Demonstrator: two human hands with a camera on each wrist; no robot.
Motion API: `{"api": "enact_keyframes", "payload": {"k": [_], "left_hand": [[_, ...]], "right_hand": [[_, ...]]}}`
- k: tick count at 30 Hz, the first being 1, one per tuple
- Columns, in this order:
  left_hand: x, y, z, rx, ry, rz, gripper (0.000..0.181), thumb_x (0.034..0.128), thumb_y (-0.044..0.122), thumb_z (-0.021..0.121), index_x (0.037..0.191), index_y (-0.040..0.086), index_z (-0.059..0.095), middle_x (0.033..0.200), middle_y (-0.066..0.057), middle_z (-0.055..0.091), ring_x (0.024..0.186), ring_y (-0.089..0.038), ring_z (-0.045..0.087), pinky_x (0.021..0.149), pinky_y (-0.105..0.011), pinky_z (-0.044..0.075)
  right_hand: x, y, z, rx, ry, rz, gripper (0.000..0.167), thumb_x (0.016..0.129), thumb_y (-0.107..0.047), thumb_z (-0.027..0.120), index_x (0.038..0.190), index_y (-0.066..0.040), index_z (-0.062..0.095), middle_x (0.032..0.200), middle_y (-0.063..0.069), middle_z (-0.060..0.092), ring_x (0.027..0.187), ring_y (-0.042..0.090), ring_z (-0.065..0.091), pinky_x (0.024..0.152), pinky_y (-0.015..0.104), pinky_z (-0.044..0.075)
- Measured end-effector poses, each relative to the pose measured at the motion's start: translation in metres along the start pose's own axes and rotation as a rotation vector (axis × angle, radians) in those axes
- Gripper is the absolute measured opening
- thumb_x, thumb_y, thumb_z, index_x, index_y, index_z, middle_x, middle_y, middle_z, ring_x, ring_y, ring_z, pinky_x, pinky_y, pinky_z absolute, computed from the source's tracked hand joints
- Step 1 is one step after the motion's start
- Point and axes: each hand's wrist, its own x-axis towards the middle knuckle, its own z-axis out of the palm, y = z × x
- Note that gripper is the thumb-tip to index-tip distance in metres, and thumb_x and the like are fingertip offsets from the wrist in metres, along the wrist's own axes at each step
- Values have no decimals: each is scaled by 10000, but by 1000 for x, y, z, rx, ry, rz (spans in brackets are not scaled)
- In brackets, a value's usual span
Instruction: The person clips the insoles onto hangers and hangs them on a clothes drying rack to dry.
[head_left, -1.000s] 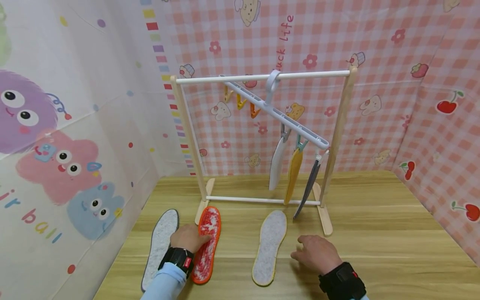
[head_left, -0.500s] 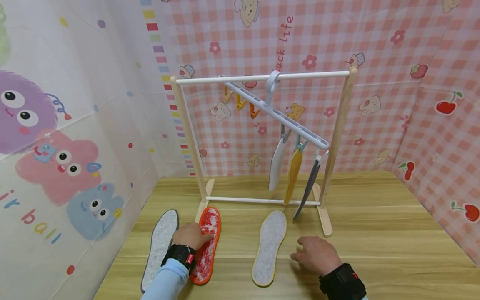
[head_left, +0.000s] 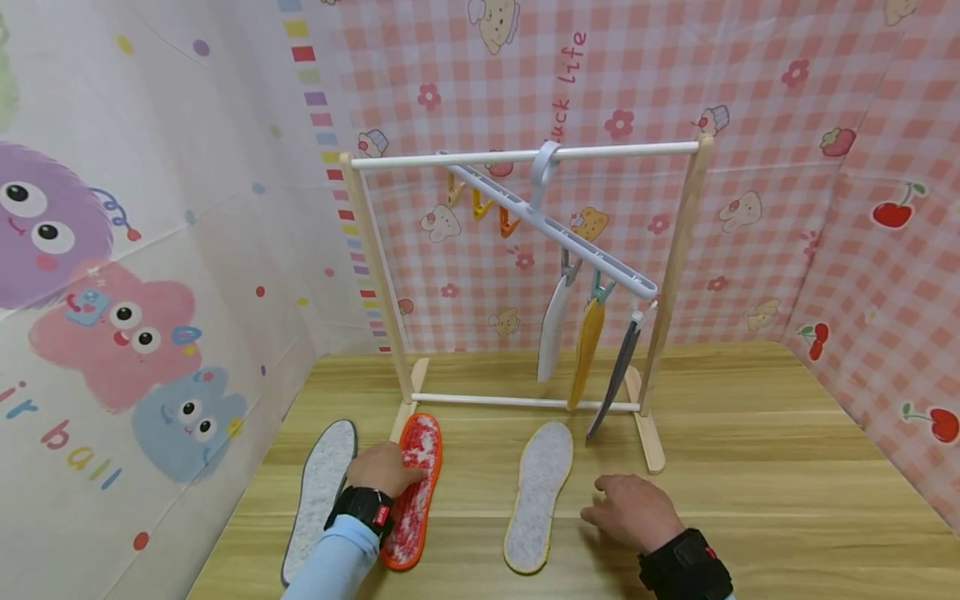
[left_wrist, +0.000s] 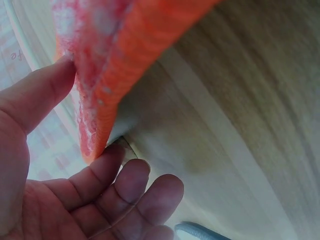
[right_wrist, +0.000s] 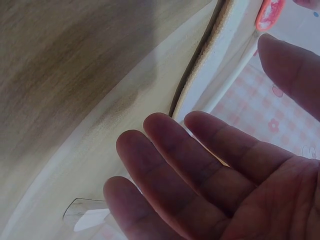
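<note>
A red-and-white fuzzy insole (head_left: pixel 414 500) with an orange rim lies on the table, left of centre. My left hand (head_left: pixel 381 471) is at its left side, thumb on the fuzzy top and index finger at the orange rim (left_wrist: pixel 107 120), pinching it lightly. The other fingers of that hand hang free. To the left lies a grey insole (head_left: pixel 318 492) with a dark rim, partly hidden by my left arm. Another grey insole (head_left: pixel 538 496), yellow-edged, lies in the middle. My right hand (head_left: pixel 633 507) holds nothing just right of it, fingers extended and loosely bent.
Behind the insoles stands a wooden rack (head_left: pixel 690 225) with white bars. A pale clip hanger (head_left: pixel 555 225) hooks over its top bar. White (head_left: pixel 553 329), yellow (head_left: pixel 587 354) and dark grey (head_left: pixel 617 379) insoles hang from its near clips; the far clips (head_left: pixel 482 204) hold nothing. Printed cloth surrounds the table.
My left hand has shifted slightly to the right along the red insole. The right hand has hardly moved, and the insoles stay in place.
</note>
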Motion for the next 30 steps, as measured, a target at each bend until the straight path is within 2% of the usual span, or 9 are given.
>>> {"api": "enact_keyframes", "payload": {"k": [6, 14, 30], "left_hand": [[1, 2, 0, -1, -4, -13, 500, 771, 533, 791, 620, 110, 569, 605, -35, 514, 550, -195, 506, 497, -328, 351], [3, 4, -3, -5, -45, -30, 473, 770, 513, 801, 725, 76, 626, 632, -45, 533, 568, -205, 517, 514, -328, 357], [6, 6, -3, -1, -46, -1, 419, 769, 465, 810, 686, 93, 637, 615, -34, 547, 563, -195, 529, 513, -346, 399]], "right_hand": [[-1, 0, 1, -3, 6, -3, 420, 828, -310, 771, 1095, 5, 695, 1026, 151, 700, 966, 363, 651, 838, 504, 496], [-1, -1, 1, -9, 12, -7, 414, 825, -308, 772, 1087, 3, 696, 1013, 146, 700, 951, 362, 652, 827, 502, 497], [-1, -1, 3, -10, 20, -12, 408, 819, -305, 782, 1078, 0, 698, 998, 141, 703, 935, 355, 657, 815, 494, 502]]}}
